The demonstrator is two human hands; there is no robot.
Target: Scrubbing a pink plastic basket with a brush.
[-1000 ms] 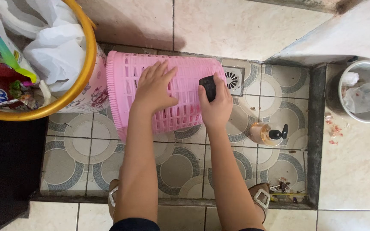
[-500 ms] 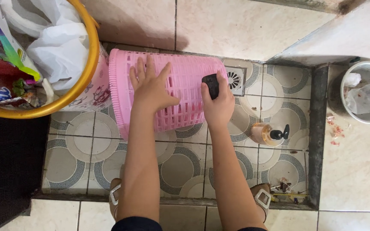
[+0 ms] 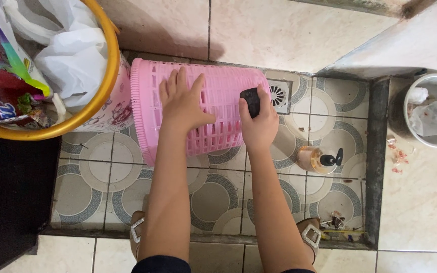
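Note:
A pink plastic slotted basket point(image 3: 218, 101) lies on its side on the patterned floor tiles. My left hand point(image 3: 182, 103) rests flat on its wall with the fingers spread. My right hand point(image 3: 260, 121) grips a small dark scrubbing pad point(image 3: 252, 101) and presses it against the basket's bottom end. Both forearms reach down from the lower edge of the view.
A yellow tub point(image 3: 84, 108) full of plastic bags stands at the upper left. A floor drain point(image 3: 278, 94) sits beside the basket. An amber pump bottle point(image 3: 319, 158) lies on the tiles to the right. A metal bin point(image 3: 433, 114) stands at far right. My sandalled feet point(image 3: 309, 235) rest on the step's edge.
My left hand slid left along the basket, then settled back slightly. The right hand with the pad shifted a little up and right. The view drifted slightly.

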